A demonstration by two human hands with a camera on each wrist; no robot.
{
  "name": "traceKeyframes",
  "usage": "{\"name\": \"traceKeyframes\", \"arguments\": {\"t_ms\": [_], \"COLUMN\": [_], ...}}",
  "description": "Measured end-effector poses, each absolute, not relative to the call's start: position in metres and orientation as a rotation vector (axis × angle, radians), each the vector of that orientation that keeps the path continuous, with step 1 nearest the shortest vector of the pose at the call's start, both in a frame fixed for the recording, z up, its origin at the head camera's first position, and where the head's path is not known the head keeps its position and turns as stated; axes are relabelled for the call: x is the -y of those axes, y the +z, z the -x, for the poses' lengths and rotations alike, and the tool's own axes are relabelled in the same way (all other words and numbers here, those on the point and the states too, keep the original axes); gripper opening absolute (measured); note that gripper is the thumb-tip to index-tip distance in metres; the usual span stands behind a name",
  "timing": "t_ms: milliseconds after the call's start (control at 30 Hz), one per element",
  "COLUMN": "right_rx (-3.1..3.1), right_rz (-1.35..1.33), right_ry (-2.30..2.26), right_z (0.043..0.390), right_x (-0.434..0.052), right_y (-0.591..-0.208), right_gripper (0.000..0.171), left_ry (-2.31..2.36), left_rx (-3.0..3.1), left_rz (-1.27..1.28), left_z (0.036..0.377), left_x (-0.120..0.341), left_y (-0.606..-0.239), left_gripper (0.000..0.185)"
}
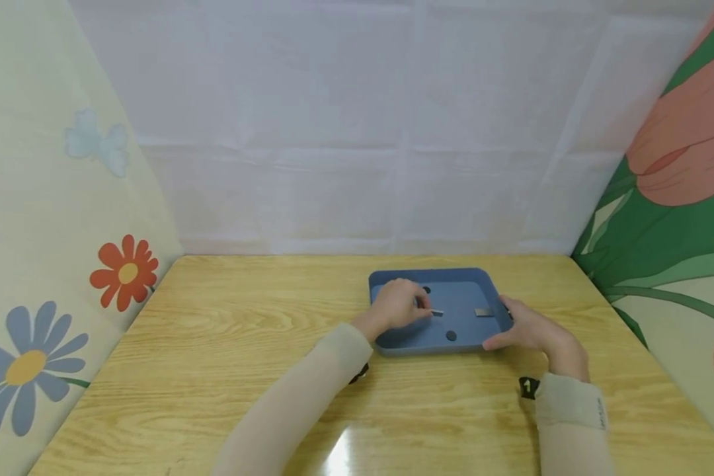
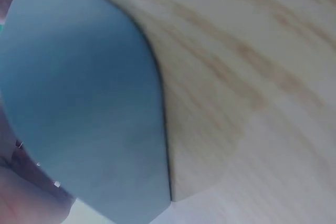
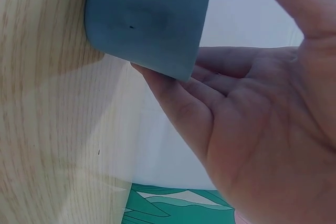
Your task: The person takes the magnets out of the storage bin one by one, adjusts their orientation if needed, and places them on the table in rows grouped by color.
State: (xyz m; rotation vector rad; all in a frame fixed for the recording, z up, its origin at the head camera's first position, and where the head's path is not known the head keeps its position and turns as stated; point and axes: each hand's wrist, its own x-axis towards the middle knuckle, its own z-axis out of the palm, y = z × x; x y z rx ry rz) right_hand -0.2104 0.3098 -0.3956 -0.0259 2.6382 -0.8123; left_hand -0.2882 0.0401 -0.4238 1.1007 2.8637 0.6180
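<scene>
Two pale sleeves (image 1: 297,410) reach forward from the bottom edge of the head view across a light wooden desk (image 1: 226,370), toward a shallow blue tray (image 1: 434,274) that sits a little right of the desk's middle. Inside the tray the left hand (image 1: 397,305) rests with its fingers curled, pinching a small thin silvery piece (image 1: 437,313) at the fingertips. A second silvery piece (image 1: 482,313) lies flat on the tray floor to its right, and a dark round disc (image 1: 450,336) lies near the front wall; another dark disc (image 1: 426,290) shows just behind the left hand. On the tray's right side the right hand (image 1: 532,328) touches the rim — thumb along the front corner, fingers against the outer wall — and the right wrist view shows those fingers (image 3: 173,98) fairly straight and relaxed against the blue wall rather than wrapped round it. Flower-print panels (image 1: 53,251) stand at left and right, with white sheeting (image 1: 369,119) behind
</scene>
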Motion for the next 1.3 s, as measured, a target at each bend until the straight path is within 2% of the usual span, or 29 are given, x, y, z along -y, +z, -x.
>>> {"name": "traceKeyframes", "arguments": {"t_ms": [433, 1300], "right_rx": [-2.608, -2.58], "right_rz": [0.008, -0.013], "right_ry": [-0.801, -0.788], "right_z": [0.209, 0.208], "right_x": [-0.306, -0.305], "right_y": [-0.391, -0.389], "right_gripper": [0.128, 0.126], "left_ry": [0.919, 0.95], "left_rx": [-2.783, -2.773], "left_rz": [-1.04, -1.081], "left_z": [0.288, 0.27], "left_x": [-0.024, 0.011], "left_y": [-0.416, -0.403], "left_gripper": [0.014, 0.012]}}
